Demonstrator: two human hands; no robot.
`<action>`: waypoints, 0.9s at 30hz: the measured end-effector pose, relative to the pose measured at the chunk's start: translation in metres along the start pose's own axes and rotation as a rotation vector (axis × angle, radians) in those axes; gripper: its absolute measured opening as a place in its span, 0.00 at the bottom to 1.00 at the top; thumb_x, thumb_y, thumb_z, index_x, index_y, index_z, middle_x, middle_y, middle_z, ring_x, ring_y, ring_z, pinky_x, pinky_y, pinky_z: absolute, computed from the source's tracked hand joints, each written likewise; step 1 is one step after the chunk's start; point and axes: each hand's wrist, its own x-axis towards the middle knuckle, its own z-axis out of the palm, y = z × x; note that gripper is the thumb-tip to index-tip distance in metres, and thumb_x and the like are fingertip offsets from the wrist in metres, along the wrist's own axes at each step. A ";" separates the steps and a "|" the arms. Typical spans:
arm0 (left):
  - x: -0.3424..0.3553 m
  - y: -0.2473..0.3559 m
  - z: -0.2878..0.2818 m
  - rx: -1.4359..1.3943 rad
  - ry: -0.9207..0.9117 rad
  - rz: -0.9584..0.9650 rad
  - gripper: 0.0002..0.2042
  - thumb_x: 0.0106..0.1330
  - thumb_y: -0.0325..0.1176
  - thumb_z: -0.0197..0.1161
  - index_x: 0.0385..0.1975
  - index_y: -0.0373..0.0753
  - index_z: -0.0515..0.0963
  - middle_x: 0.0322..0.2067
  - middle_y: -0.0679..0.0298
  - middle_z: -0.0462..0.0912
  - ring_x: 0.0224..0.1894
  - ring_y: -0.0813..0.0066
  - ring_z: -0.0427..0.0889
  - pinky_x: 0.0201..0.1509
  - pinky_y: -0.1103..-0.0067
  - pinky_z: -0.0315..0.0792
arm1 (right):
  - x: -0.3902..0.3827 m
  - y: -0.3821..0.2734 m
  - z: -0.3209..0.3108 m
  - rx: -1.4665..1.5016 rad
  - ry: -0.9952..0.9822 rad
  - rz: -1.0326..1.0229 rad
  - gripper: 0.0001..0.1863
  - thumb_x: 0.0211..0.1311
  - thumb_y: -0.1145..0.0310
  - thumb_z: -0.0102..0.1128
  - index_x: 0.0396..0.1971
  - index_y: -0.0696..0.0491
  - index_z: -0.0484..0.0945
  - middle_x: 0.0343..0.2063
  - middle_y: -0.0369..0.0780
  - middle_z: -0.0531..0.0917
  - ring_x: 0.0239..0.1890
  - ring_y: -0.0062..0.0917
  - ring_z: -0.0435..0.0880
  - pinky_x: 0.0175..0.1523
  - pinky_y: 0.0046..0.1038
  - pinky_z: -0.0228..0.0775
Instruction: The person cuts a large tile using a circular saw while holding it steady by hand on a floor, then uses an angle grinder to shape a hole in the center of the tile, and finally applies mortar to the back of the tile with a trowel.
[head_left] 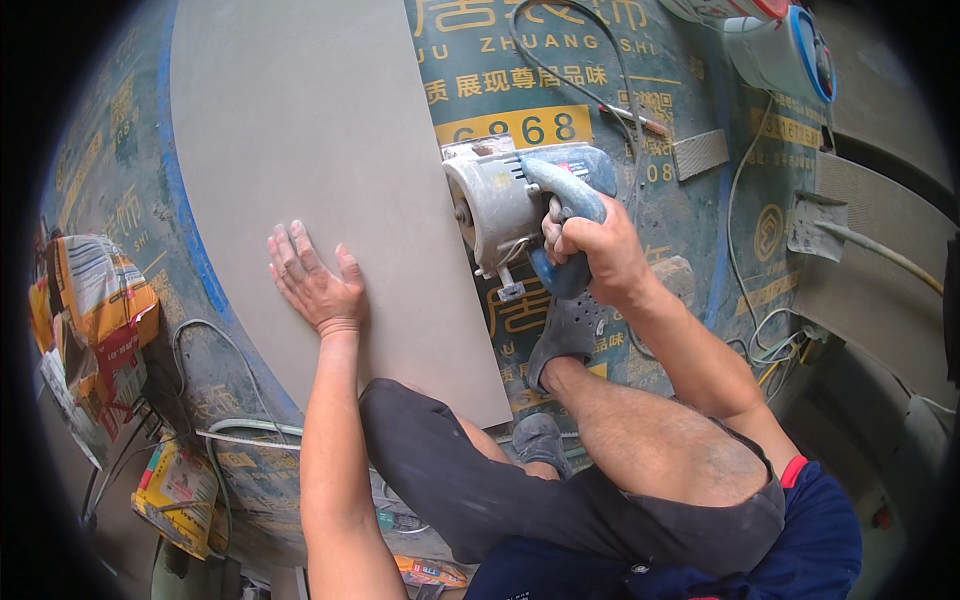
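Observation:
A long grey tile (330,120) lies flat on a green printed floor sheet. On its surface rests my left hand (318,280), palm down with the fingers spread. My right hand (605,245) is wrapped round the handle of a dusty blue and grey circular tile saw (510,205). The saw stands at the tile's right edge, its guard and base plate close against that edge. The guard and housing hide most of the blade. My shoe (568,330) is just below the saw.
A black cable (620,70) loops beyond the saw, near a red and white marker (640,120) and a small tile offcut (701,154). White buckets (775,55) stand at the far right, above a trowel (818,225). Torn bags (105,310) and more cables lie at the left.

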 end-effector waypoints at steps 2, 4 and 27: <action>0.000 0.000 0.000 0.001 0.001 0.001 0.35 0.64 0.49 0.52 0.70 0.42 0.56 0.71 0.55 0.55 0.74 0.58 0.51 0.75 0.59 0.46 | -0.001 0.001 -0.001 0.000 0.006 0.008 0.05 0.50 0.74 0.53 0.27 0.59 0.75 0.19 0.35 0.76 0.22 0.17 0.72 0.30 0.20 0.65; 0.000 0.000 0.001 0.008 0.000 0.003 0.35 0.64 0.49 0.53 0.70 0.42 0.56 0.71 0.55 0.55 0.74 0.58 0.51 0.75 0.59 0.46 | -0.001 0.003 -0.003 0.029 -0.006 0.007 0.07 0.50 0.75 0.53 0.30 0.60 0.77 0.20 0.35 0.76 0.22 0.17 0.72 0.30 0.19 0.65; 0.000 0.000 0.001 0.014 -0.010 -0.004 0.35 0.64 0.49 0.53 0.70 0.41 0.56 0.71 0.56 0.55 0.75 0.58 0.49 0.75 0.59 0.45 | -0.013 0.007 -0.003 0.018 -0.005 0.052 0.07 0.50 0.76 0.53 0.30 0.60 0.76 0.20 0.34 0.75 0.21 0.16 0.72 0.29 0.20 0.66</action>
